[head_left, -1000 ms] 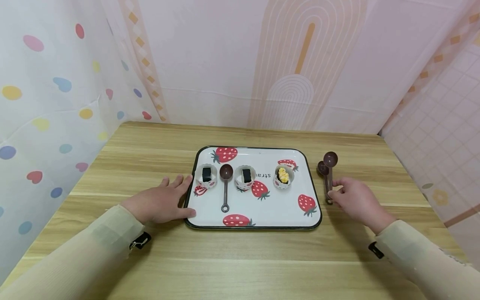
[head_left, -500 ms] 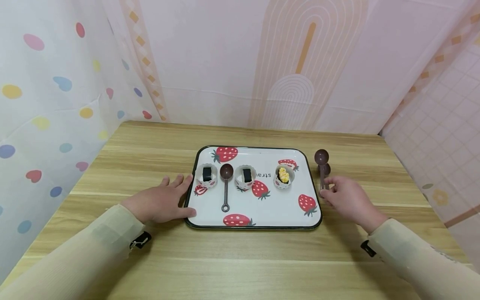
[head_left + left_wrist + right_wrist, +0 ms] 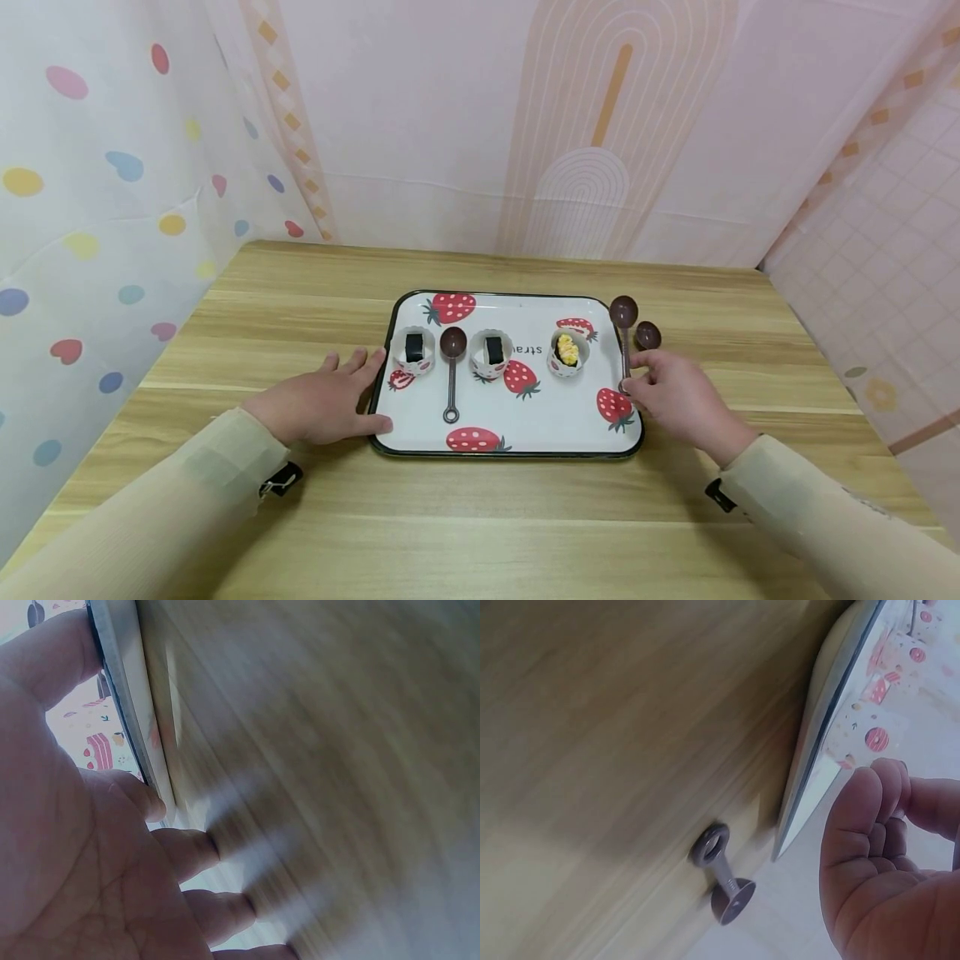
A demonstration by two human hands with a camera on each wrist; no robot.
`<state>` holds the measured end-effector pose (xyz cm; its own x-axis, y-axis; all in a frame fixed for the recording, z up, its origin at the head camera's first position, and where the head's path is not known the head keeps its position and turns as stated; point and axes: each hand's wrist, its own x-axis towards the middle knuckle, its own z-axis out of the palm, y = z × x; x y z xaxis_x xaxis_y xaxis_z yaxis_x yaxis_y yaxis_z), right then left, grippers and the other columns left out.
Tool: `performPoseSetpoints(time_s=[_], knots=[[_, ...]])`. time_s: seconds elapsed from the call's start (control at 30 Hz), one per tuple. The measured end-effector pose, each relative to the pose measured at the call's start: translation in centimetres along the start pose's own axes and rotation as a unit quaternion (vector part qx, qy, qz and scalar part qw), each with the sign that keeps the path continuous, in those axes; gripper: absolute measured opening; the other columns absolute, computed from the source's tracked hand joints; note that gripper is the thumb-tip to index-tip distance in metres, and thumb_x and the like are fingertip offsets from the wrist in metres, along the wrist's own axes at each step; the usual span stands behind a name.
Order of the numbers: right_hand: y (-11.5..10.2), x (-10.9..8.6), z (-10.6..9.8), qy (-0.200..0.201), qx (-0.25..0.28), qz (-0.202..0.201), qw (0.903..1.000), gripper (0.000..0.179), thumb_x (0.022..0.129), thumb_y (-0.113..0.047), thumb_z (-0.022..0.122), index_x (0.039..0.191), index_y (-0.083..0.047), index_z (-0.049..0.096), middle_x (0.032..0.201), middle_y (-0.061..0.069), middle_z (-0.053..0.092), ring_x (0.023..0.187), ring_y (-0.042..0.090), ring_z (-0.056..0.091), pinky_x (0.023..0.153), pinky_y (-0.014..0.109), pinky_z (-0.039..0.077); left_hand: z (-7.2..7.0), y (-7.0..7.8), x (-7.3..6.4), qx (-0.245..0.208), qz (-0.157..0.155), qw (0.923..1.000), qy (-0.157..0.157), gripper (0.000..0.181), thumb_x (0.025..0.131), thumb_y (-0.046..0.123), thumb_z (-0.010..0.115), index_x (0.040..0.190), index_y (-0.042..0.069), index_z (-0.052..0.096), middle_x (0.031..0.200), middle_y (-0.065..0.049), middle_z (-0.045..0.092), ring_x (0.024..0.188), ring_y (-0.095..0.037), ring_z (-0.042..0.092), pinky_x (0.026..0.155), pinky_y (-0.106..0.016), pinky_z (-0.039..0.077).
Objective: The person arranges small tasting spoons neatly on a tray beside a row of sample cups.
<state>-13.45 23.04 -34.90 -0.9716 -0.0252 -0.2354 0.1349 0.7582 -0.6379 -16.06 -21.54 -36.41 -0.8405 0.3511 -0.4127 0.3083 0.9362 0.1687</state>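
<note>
My right hand (image 3: 678,400) pinches the handle of a brown measuring spoon (image 3: 624,312), bowl pointing away, over the right edge of a strawberry-printed tray (image 3: 547,433). My left hand (image 3: 322,407) rests at the tray's left edge, fingers spread and thumb over the rim. Between two paper cups on the tray lies a larger brown measuring spoon (image 3: 452,343). The left cup (image 3: 425,365) and the middle cup (image 3: 480,368) each hold a white piece with a black band. In the right cup (image 3: 558,370) is a yellow-topped piece. In the right wrist view, fingertips meet the thumb; the held spoon is hidden.
A smaller brown measuring spoon (image 3: 647,335) lies on the wooden table (image 3: 480,533) just right of the tray, partly behind my right hand in the head view. Patterned curtains (image 3: 420,125) hang behind the table and along both sides.
My right hand has carried the measuring spoon leftward, away from above the smaller spoon, to the tray's right edge. My left hand has stayed in place.
</note>
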Motion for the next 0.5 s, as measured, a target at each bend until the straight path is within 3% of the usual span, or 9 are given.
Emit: performPoseSetpoints(time_s=[0.5], knots=[[-1.3,0.1,1.3,-0.005,0.007,-0.020,0.9998,0.043,0.101,-0.015,0.066,0.140,0.003,0.060,0.081,0.007,0.071,0.062,0.012,0.055,0.050,0.027,0.042,-0.1,0.1,0.0,0.000,-0.003,1.0000,0.000,0.117,0.090,0.081,0.058,0.170,0.009,0.012,0.174,-0.028,0.015,0.153,-0.065,0.015,0.109,-0.076,0.040]])
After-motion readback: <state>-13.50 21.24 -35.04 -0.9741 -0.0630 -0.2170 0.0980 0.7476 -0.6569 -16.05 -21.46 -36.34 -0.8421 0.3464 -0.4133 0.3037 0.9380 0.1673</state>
